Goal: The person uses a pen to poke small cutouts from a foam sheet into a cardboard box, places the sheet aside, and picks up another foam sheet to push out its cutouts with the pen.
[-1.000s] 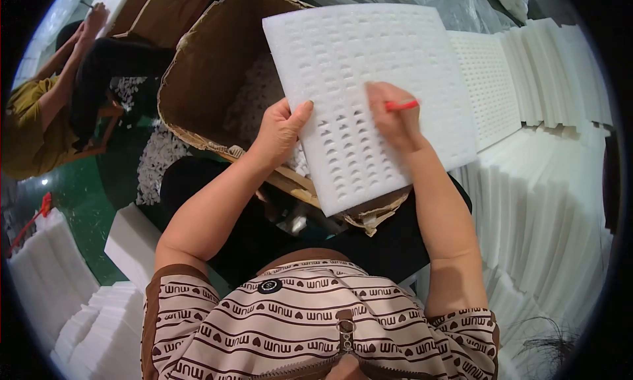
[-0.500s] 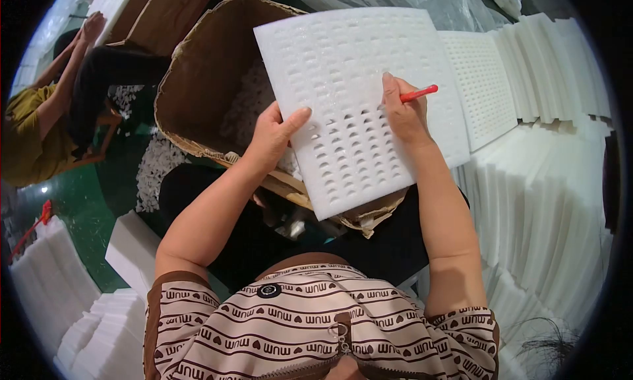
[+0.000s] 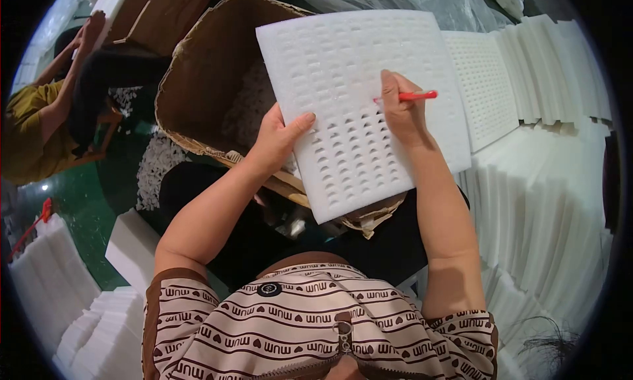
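A white foam sheet [image 3: 356,57] with rows of half-round cut-outs lies tilted over an open cardboard box. Its left edge is gripped by my left hand [image 3: 282,137], thumb on top and fingers underneath. Closed around a thin red pen-like tool [image 3: 418,95], my right hand [image 3: 403,109] is over the middle of the sheet, the tool's tip at a row of cut-outs. Dark openings show in the lower rows, while the upper rows look filled with foam. The fingers under the sheet are hidden.
The cardboard box [image 3: 198,70] holds small white foam bits [image 3: 247,106]. Stacked foam sheets [image 3: 534,189] fill the right side, and more foam stacks [image 3: 49,261] stand at lower left. Another person [image 3: 39,116] sits at upper left. Foam scraps [image 3: 158,165] cover part of the green floor.
The red tool's tip now shows left of my right fingers, slightly higher on the sheet. The sheet has shifted very slightly; my left hand keeps its hold.
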Motion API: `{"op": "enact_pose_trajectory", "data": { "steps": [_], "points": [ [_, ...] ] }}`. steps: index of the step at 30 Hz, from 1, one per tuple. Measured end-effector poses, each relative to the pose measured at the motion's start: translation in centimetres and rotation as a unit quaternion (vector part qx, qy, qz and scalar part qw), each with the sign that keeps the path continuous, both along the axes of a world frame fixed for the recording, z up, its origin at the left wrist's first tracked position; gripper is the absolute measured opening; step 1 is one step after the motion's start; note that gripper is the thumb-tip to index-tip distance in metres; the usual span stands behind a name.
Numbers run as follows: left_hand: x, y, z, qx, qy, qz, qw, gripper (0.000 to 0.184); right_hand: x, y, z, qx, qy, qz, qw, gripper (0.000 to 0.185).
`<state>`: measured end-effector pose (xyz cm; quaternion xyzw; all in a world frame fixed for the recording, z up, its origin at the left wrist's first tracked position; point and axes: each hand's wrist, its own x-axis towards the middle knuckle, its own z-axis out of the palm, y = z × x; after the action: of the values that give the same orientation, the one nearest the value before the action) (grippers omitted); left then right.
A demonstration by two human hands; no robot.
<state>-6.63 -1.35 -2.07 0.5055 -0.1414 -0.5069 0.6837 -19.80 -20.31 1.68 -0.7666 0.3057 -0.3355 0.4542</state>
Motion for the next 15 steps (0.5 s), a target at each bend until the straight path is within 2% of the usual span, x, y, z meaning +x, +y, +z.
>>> {"op": "enact_pose_trajectory", "data": {
  "steps": [3,12,13,15],
  "points": [
    [0.1,-0.3,-0.1,0.004,0.016,0.0,1.0,0.038,-0.1,-0.5,-0.7,0.021,-0.032,-0.014,0.999,0.03],
    [0.0,-0.1,0.3,-0.013,-0.001,-0.002,1.0,0.037,-0.3,0.8,-0.7,-0.182,0.135,0.039,0.973,0.028],
    [0.1,-0.1,0.3,-0.014,-0.003,-0.001,1.0,0.037,-0.4,0.7,-0.5,-0.183,0.134,0.039,0.973,0.028],
    [0.1,-0.2,0.1,-0.011,0.001,-0.003,1.0,0.037,-0.8,-0.1,0.3,-0.026,0.042,0.01,0.999,0.03]
  ]
}}
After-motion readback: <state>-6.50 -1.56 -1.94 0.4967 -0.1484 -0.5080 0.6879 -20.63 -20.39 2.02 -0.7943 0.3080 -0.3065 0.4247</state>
